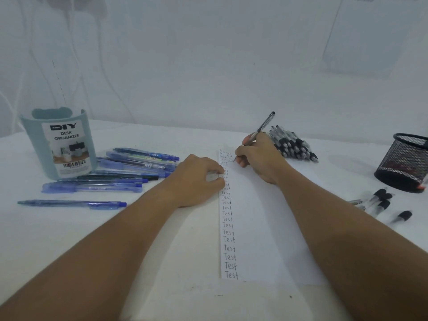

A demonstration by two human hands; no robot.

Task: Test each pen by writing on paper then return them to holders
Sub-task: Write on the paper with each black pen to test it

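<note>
Right hand (pixel 259 158) grips pen (pixel 264 127), tip on paper (pixel 254 228).

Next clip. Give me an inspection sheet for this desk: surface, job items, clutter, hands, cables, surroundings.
Surface: white table, a few small dark specks near the front edge.
Job's things: paper with a column of "Test" down its left edge; blue pens lying loose beside the blue organizer; pile of black pens; black mesh holder, tilted; a few black pens near it.
Clutter: nothing seen.
Hands: left hand rests on the paper's left edge; right hand holds a pen in a writing grip, tip on the paper.
Cables: nothing seen.
Surroundings: white draped backdrop.
</note>
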